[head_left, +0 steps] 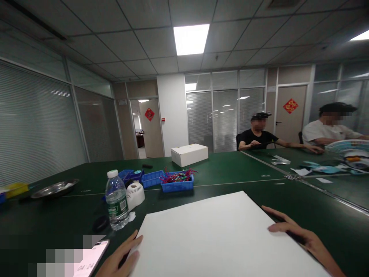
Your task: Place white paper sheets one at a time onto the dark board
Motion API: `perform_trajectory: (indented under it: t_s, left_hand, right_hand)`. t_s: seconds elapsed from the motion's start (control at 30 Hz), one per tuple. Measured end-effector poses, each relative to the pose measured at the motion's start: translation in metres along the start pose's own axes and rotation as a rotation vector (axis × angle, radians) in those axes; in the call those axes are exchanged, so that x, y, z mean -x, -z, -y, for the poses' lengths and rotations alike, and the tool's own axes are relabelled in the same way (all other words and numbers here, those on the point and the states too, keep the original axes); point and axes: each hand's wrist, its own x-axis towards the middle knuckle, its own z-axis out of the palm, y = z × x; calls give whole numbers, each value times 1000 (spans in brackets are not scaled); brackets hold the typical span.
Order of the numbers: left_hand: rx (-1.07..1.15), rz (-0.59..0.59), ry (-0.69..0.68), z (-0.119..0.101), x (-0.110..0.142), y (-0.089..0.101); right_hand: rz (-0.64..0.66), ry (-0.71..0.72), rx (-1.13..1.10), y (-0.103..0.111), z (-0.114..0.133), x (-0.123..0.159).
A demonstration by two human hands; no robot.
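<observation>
A large white box (207, 238) lies in front of me; only its flat top shows, and its near edge runs out of the picture. At its left edge is my left hand (122, 256), closed on the side with the thumb over the rim. My right hand (296, 231) grips the right edge, its thumb on the white surface and its other fingers along the side. The fingers' undersides are hidden. Close to my left hand, a phone (93, 257) with a lit pink screen lies on the green table (230, 177).
Left of the box stand a water bottle (117, 204) and a white domed device (135, 195). Beyond are blue trays (177, 186), one with red wires, and another white box (189, 154). A metal pan (54, 188) lies far left. Two people sit at the right.
</observation>
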Motion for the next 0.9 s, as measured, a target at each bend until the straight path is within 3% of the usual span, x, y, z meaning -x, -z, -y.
perform_trajectory:
  t_s: [0.1,0.2,0.27,0.37,0.47,0.6,0.77,0.9]
  left_hand:
    - [183,6,-19,-1,-7,15]
    - [354,89,-27,-2,-11,21]
    - [390,74,-34,-2,-12,18]
    - [292,-20,-147,0,-12,10]
    - [208,-31,-244,1,-13,4]
    - [111,-37,-263,-9,-14,-1]
    - [-4,-130,-284,-24,-11,0]
    - [-4,-159,-313,-21,-3,3]
  right_hand:
    - [-19,-54,-86,-1,-6,0]
    - [-192,-153,-257,0,-15,-1]
    - [-270,-220,-314,4,-21,-3]
    - [-278,-243,-301,10,-24,-4]
    - [-293,-197,-260,9,-23,-2]
    - [-305,-212,-261,3,-17,2]
    - [-339,-247,-265,5,3,1]
    - [-575,-264,-167,19,1,2]
